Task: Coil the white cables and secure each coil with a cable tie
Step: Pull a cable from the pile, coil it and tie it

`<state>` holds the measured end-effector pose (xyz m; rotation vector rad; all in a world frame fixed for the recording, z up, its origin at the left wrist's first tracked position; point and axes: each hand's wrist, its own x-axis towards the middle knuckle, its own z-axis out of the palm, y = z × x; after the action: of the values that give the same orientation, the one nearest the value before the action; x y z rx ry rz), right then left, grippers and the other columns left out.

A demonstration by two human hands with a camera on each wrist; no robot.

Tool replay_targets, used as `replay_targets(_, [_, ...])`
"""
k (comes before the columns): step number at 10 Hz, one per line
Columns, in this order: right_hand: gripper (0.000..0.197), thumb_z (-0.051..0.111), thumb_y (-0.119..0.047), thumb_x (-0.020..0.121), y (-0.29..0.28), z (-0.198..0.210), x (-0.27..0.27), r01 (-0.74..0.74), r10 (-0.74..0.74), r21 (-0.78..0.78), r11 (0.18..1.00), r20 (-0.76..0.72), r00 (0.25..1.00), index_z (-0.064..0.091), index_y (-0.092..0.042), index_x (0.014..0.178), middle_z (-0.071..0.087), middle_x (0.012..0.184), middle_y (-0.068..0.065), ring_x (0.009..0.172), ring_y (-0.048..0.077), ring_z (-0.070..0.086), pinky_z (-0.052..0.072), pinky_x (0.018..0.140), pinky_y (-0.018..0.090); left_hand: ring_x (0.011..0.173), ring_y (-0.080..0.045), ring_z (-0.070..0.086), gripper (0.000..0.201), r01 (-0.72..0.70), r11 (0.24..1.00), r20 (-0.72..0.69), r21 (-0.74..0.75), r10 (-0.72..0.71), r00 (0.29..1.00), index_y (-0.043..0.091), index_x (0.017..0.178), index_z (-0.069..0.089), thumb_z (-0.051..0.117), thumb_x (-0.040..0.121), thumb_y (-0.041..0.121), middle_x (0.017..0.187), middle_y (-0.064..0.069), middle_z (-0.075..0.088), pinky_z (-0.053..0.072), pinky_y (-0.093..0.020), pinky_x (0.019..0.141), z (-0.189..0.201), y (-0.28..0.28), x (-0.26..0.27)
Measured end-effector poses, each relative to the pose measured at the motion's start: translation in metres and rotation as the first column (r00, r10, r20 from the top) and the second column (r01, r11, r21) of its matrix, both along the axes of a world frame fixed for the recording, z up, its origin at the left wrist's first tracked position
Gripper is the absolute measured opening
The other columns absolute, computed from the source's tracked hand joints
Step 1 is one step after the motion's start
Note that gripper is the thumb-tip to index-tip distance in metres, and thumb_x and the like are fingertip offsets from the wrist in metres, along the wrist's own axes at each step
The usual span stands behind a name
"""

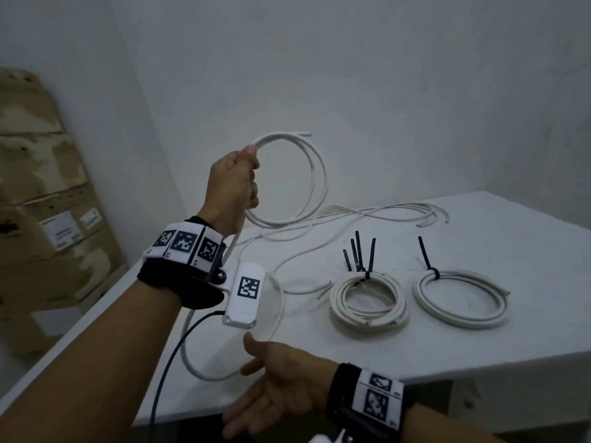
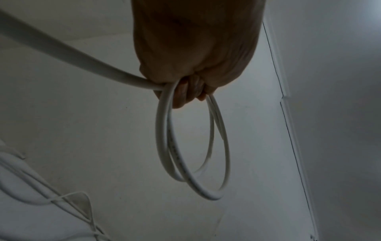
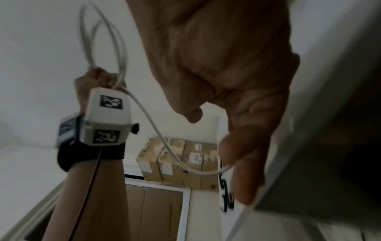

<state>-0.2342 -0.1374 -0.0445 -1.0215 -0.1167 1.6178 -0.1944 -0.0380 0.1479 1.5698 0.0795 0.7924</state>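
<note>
Gripping coil [image 1: 307,183], left hand [image 1: 232,183] raised

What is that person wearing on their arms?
Both arms are bare, with no sleeves. Each wrist has a black strap with a white band of black-and-white square code markers. A white box with one marker sticks out from the left wrist, trailing a thin dark wire.

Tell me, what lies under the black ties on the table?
The black ties rest on a tied coil, which lies on the table. Their lower ends are hidden behind the coil.
</note>
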Motion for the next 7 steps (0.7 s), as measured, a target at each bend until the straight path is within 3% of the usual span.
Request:
replay_targets(1, [0.06, 0.061, -0.038, 0.09, 0.018, -0.002, -0.017, 0.303, -0.277, 0.03, 0.952, -0.331, 0.902, 0.031, -0.005, 0.131, 0.033, 0.14, 0.038, 0.11, 0.055, 0.053, 0.052, 0.072, 0.059, 0.036, -0.006, 0.021, 0.032, -0.014, 0.999, 0.01, -0.051, 0.015, 1.0, 0.016, 0.072, 0.044, 0.045, 0.102, 0.028, 0.046, 0.01, 0.029, 0.02, -0.017, 0.037, 0.003, 0.003, -0.01])
replay_targets(2, [0.039, 0.059, -0.027, 0.093, 0.028, 0.004, -0.032, 0.462, -0.408, 0.069, 0.884, -0.367, 0.836, 0.04, -0.003, 0.118, 0.048, 0.122, 0.035, 0.093, 0.045, 0.061, 0.053, 0.079, 0.051, 0.036, -0.006, 0.021, 0.032, -0.023, 0.996, 0.016, -0.083, 0.024, 1.0, 0.016, 0.072, 0.044, 0.045, 0.102, 0.028, 0.045, 0.01, 0.03, 0.02, -0.016, 0.037, 0.004, 0.004, -0.019])
replay_targets(3, [0.011, 0.054, -0.012, 0.093, 0.033, 0.0, -0.039, 0.613, -0.601, 0.037, 0.789, -0.163, 0.783, 0.048, -0.005, 0.088, 0.052, 0.073, 0.014, 0.055, 0.02, 0.049, 0.048, 0.048, 0.028, 0.037, -0.006, 0.022, 0.032, -0.041, 0.998, 0.026, -0.044, 0.042, 0.999, 0.016, 0.073, 0.045, 0.045, 0.102, 0.027, 0.047, 0.009, 0.03, 0.02, -0.016, 0.038, 0.005, 0.005, -0.027])
replay_targets(4, [0.021, 0.044, 0.006, 0.085, 0.017, 0.003, -0.036, 0.733, -0.741, 0.124, 0.669, 0.199, 0.642, 0.042, -0.014, 0.085, 0.042, 0.06, 0.004, 0.047, 0.012, 0.036, 0.031, 0.043, 0.02, 0.036, -0.006, 0.023, 0.031, -0.076, 0.997, 0.023, 0.013, 0.075, 0.997, 0.015, 0.073, 0.046, 0.046, 0.102, 0.027, 0.048, 0.008, 0.03, 0.02, -0.016, 0.038, 0.006, 0.013, -0.037])
replay_targets(5, [0.033, 0.042, 0.012, 0.084, -0.012, 0.02, -0.022, 0.698, -0.763, 0.355, 0.622, 0.474, 0.44, 0.034, -0.019, 0.092, 0.052, 0.078, 0.009, 0.06, 0.017, 0.05, 0.038, 0.048, 0.023, 0.035, -0.005, 0.022, 0.031, -0.085, 0.996, -0.016, 0.002, 0.085, 0.996, 0.015, 0.074, 0.048, 0.046, 0.102, 0.027, 0.047, 0.009, 0.03, 0.019, -0.014, 0.037, 0.006, 0.026, -0.046])
replay_targets(6, [0.04, 0.04, 0.016, 0.085, -0.042, 0.044, 0.011, 0.594, -0.783, 0.531, 0.605, 0.533, 0.321, 0.035, -0.017, 0.107, 0.06, 0.089, 0.013, 0.06, 0.02, 0.062, 0.048, 0.049, 0.027, 0.035, -0.004, 0.021, 0.031, -0.073, 0.997, -0.076, -0.035, 0.07, 0.995, 0.014, 0.075, 0.049, 0.046, 0.102, 0.028, 0.045, 0.01, 0.03, 0.018, -0.014, 0.037, -0.002, 0.037, -0.052])
replay_targets(7, [0.035, 0.042, 0.017, 0.088, -0.069, 0.073, 0.05, 0.501, -0.782, 0.602, 0.621, 0.522, 0.342, 0.045, -0.004, 0.115, 0.063, 0.087, 0.013, 0.053, 0.012, 0.056, 0.045, 0.044, 0.022, 0.036, -0.005, 0.019, 0.031, 0.014, 0.997, -0.12, -0.071, -0.022, 0.993, 0.014, 0.075, 0.049, 0.045, 0.102, 0.029, 0.043, 0.011, 0.027, 0.017, -0.013, 0.036, -0.011, 0.038, -0.053])
